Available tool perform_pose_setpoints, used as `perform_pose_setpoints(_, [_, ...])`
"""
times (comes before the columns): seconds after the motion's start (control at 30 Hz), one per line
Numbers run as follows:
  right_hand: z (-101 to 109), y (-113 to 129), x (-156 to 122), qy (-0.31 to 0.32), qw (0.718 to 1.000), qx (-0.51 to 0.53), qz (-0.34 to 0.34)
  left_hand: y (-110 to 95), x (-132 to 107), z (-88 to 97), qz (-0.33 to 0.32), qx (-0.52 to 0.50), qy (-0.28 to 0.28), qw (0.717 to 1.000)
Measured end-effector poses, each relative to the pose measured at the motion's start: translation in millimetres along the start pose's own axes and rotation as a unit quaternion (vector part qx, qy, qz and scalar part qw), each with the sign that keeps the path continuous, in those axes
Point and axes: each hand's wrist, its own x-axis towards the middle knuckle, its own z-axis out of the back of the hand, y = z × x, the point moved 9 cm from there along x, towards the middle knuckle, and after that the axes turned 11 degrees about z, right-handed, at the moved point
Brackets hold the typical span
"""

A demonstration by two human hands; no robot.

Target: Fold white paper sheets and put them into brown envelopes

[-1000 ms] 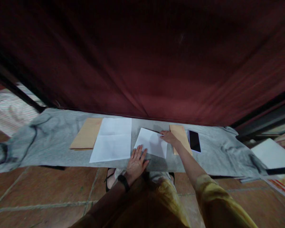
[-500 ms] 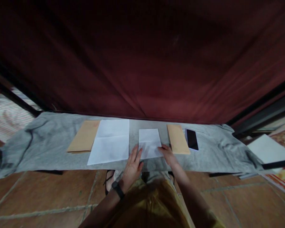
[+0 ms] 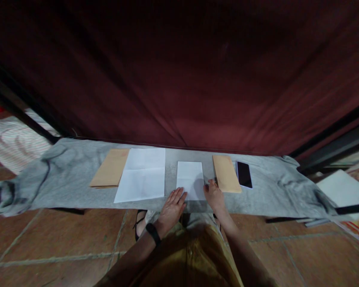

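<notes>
A folded white sheet of paper (image 3: pixel 190 175) lies on the grey cloth in front of me. My left hand (image 3: pixel 174 204) rests flat at its lower left corner, fingers stretched out and touching it. At the lower right edge of the same sheet is my right hand (image 3: pixel 214 196), its fingers loosely bent and somewhat apart, with nothing visible in them. A narrow brown envelope (image 3: pixel 227 175) lies just beyond the right hand. To the left of the folded sheet is a larger stack of white paper (image 3: pixel 143 175) with a crease across it.
Brown envelopes (image 3: pixel 110 169) lie partly under the large white paper on the left. A dark-screened phone (image 3: pixel 244 174) sits right of the narrow envelope. Grey cloth (image 3: pixel 275 187) covers the narrow bench. Behind it hangs a dark red curtain (image 3: pixel 179 99). Tiled floor (image 3: pixel 86 239) lies below.
My right hand has slid off the paper's right edge and turned slightly, its thumb no longer on the sheet. The left hand stays at the lower left corner. The view has shifted a little.
</notes>
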Motion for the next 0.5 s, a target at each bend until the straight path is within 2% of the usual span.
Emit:
perform_pose_setpoints(0.1, [-4, 38, 3, 0.001, 0.988, -0.054, 0.148, -1, -4, -2.5, -0.004, 0.013, -0.003, 1.000])
perform_pose_setpoints(0.23, [-45, 88, 6, 0.081, 0.940, -0.009, 0.330, -3, -4, -6.4, -0.004, 0.039, -0.006, 0.999])
perform_pose_setpoints(0.3, [-67, 100, 10, 0.112, 0.920, -0.030, 0.373, -4, -4, -8.7, -0.005, 0.051, -0.009, 0.999])
perform_pose_setpoints(0.37, [-83, 104, 19, 0.129, 0.909, -0.069, 0.389, -3, -5, -11.4, -0.007, 0.058, -0.011, 0.998])
perform_pose_setpoints(0.5, [-97, 103, 40, 0.144, 0.895, -0.134, 0.401, 1, -6, -17.0, -0.006, 0.058, -0.013, 0.998])
